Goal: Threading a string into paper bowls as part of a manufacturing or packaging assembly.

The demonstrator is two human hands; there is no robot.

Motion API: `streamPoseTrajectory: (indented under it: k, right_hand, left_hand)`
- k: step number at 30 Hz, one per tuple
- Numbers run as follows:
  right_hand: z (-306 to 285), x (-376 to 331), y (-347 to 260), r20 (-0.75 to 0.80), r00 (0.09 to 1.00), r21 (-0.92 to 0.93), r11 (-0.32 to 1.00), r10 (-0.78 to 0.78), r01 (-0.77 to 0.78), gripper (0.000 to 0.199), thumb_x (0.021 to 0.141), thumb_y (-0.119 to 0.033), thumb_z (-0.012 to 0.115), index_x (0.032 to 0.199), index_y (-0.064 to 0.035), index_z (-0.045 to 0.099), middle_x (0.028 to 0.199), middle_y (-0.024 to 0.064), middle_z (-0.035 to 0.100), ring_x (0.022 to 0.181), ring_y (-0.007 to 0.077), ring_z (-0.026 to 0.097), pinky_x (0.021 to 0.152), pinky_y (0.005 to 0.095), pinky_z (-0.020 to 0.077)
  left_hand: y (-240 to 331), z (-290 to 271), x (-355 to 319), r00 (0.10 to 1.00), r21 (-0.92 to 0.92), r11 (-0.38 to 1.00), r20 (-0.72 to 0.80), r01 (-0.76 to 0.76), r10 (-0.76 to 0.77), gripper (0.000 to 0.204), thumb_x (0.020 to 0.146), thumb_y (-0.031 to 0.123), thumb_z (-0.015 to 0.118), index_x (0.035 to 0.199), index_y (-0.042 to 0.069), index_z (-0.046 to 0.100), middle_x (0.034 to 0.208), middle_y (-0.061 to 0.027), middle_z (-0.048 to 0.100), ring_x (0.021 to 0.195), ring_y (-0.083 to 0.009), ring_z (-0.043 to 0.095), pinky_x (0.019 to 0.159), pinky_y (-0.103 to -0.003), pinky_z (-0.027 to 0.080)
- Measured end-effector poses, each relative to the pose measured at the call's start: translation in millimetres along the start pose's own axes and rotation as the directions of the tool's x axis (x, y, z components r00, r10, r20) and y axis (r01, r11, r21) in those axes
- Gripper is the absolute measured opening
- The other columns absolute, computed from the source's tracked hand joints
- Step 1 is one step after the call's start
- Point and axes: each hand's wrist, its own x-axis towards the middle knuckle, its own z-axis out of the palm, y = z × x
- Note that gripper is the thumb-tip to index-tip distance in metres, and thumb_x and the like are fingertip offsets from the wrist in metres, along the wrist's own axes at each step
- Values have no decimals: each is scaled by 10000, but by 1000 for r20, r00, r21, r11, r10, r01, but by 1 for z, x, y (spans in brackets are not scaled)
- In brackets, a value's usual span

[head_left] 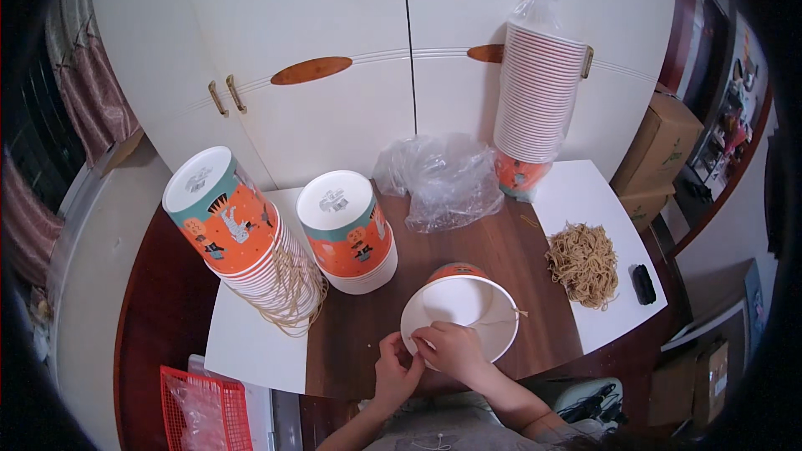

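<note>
A paper bucket [497, 338], white inside and orange outside, lies tipped toward me on the table in front of my body. A thin tan cord [497, 322] runs across its mouth, with a knotted end sticking out past the right side of the rim. At the near left part of the rim, my left hand [396, 372] has its fingers closed together outside the bucket. Over the same spot my right hand [453, 349] reaches across the mouth, fingertips pinched against the rim. Whatever lies between the fingertips is too small to make out.
Upside-down bucket stacks [234, 217] [342, 230] stand left, the taller draped with cords [292, 284]. A bagged stack [541, 96] stands at back right beside crumpled clear plastic [443, 179]. Right are a cord pile [583, 266] and a small black object [643, 284]. A red basket [205, 409] sits lower left.
</note>
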Motion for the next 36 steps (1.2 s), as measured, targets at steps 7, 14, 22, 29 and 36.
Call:
streamPoseTrajectory:
  k: [7, 14, 22, 29, 36]
  right_hand:
    - [-6, -1, -3, 65, 998, -26, 1000, 9, -7, 95, 708, -177, 571, 778, -119, 600, 669, 53, 552, 593, 240, 580, 510, 346, 481]
    - [-3, 0, -2, 83, 997, -11, 1000, -8, 9, 98, 718, -185, 563, 783, -118, 594, 680, 56, 550, 603, 245, 582, 516, 350, 483]
    - [-6, 3, -1, 90, 993, -89, 993, -75, 83, 113, 760, -228, 537, 739, -117, 547, 651, 54, 522, 606, 240, 575, 499, 364, 471]
    - [-15, 11, 2, 193, 969, -131, 975, -152, 179, 102, 763, -210, 524, 736, -116, 554, 665, 44, 531, 645, 224, 581, 517, 349, 473]
    - [-21, 19, 3, 259, 939, -156, 949, -227, 273, 114, 766, -201, 505, 742, -107, 565, 698, 45, 556, 672, 223, 590, 543, 350, 478]
  left_hand:
    - [2, 1, -1, 1000, -2, 1000, -5, -15, 15, 420, 763, 74, 602, 1087, -16, 350, 897, -144, 576, 803, -158, 588, 682, -262, 481]
    - [0, -1, -3, 1000, -2, 1000, -15, -27, 27, 408, 754, 62, 596, 1079, -19, 363, 865, -138, 580, 753, -149, 586, 653, -261, 478]
    - [-9, -7, 4, 946, 279, 918, -80, -283, 316, 203, 773, 12, 528, 975, -6, 516, 928, -128, 555, 784, -183, 568, 684, -286, 464]
    - [-2, -5, 8, 926, 426, 860, -114, -282, 360, 146, 734, 48, 586, 872, 28, 545, 774, -125, 565, 672, -251, 572, 609, -314, 467]
    - [-5, -4, 16, 867, 489, 781, -92, -389, 489, 129, 692, 34, 616, 793, 40, 536, 727, -128, 556, 600, -272, 568, 535, -341, 461]
